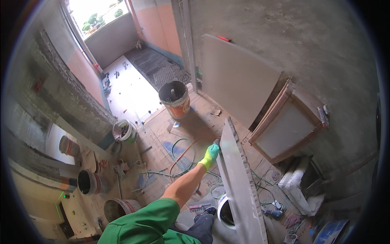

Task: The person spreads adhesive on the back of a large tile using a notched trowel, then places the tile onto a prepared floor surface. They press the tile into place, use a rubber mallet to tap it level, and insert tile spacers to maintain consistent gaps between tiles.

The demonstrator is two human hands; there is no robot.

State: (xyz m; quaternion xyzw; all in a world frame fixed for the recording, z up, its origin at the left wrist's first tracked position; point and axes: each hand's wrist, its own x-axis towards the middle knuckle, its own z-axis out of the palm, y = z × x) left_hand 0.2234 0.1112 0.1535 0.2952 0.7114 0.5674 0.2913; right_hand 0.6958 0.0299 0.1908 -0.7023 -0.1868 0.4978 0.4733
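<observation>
Toward 8 o'clock, a dark-mouthed bucket (98, 184) lies tipped toward the left. Near 9 o'clock, a white bucket (131, 133) holds small items; white flooring (132, 87) stretches out at 10. An orange-and-white bucket (178, 106) stands at 11, a tool upright inside. Green and orange hoses (174, 164) curl between 6 and 7. At 5 o'clock, the gloved left hand (210, 155) is closed on the left edge of a long grey slab (237, 179), which stands on edge, tilted, running toward 5. What the right hand is doing, I cannot tell. A large grey panel (239, 77) leans on the wall (280, 24) between 1 and 2; a brown-edged panel (286, 126) leans at 3.
</observation>
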